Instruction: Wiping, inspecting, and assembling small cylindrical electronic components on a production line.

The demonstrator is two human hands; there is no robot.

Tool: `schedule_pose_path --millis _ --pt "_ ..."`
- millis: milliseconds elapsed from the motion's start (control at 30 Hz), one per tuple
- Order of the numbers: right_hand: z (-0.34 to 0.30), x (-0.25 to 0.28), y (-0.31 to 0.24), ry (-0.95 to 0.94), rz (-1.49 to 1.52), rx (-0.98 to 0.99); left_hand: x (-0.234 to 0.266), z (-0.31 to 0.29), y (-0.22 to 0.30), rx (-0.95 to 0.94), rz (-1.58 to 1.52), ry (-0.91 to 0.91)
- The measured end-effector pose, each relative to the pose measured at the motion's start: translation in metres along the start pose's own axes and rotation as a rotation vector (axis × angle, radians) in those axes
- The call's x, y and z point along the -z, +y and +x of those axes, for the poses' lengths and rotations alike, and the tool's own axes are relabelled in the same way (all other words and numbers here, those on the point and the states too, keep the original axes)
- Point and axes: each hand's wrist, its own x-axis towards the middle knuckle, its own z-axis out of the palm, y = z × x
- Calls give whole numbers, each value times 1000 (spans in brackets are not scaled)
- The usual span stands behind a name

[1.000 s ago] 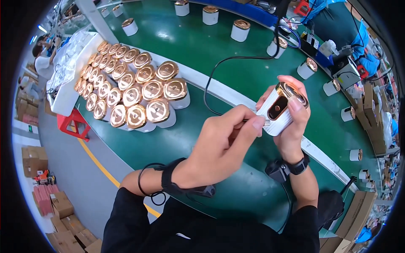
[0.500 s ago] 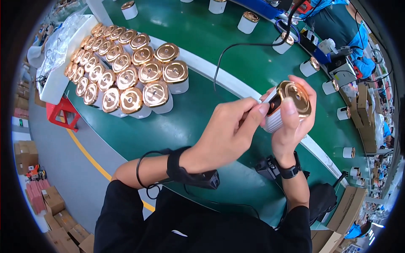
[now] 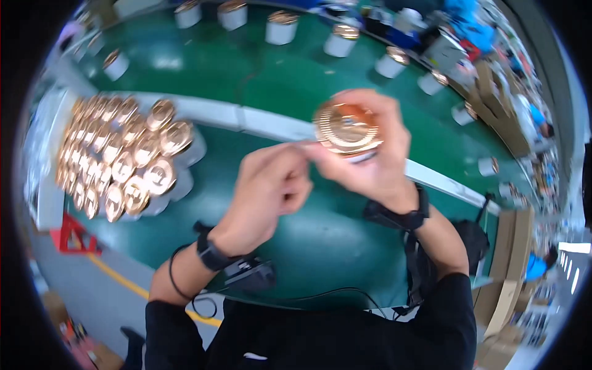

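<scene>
My right hand [image 3: 385, 145] is wrapped around a white canister-like device with a shiny gold lid [image 3: 346, 131]. The lid faces up toward me, and most of the white body is hidden beneath it. My left hand [image 3: 268, 185] is closed beside the device, its fingers curled and its fingertips close to my right thumb. Anything pinched in those fingers is hidden or blurred. On the left of the green table [image 3: 302, 253] stands a tight cluster of similar gold-lidded devices [image 3: 147, 151].
A white rail [image 3: 271, 123] crosses the table beyond the cluster. Behind it, more gold-lidded devices [image 3: 282, 29] stand in a spaced row. A black bag [image 3: 465, 243] lies at right, beside cardboard [image 3: 512, 246]. A red stool [image 3: 74, 234] stands at left.
The device has been turned, so its dark side panel no longer shows. My left fingers have come off that panel. The whole view has shifted, and both hands look blurred.
</scene>
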Motion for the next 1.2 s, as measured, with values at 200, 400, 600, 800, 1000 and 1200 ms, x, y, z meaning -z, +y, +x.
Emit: schedule_pose_path --millis 200,400,600,800,1000,1200 --pt "2 -6 -7 178 -7 92 -24 9 -15 -186 156 143" --pt "-4 22 18 156 -74 115 -5 22 -23 -225 220 98" --pt "-48 237 152 374 -401 -631 24 21 0 -188 143 338" --pt "-156 393 209 197 -921 -1018 23 35 -4 -108 -33 240" --pt "-120 378 284 135 -1395 -343 30 29 -7 -138 163 380" --pt "-141 399 351 785 -381 -945 16 22 -2 -28 366 442"
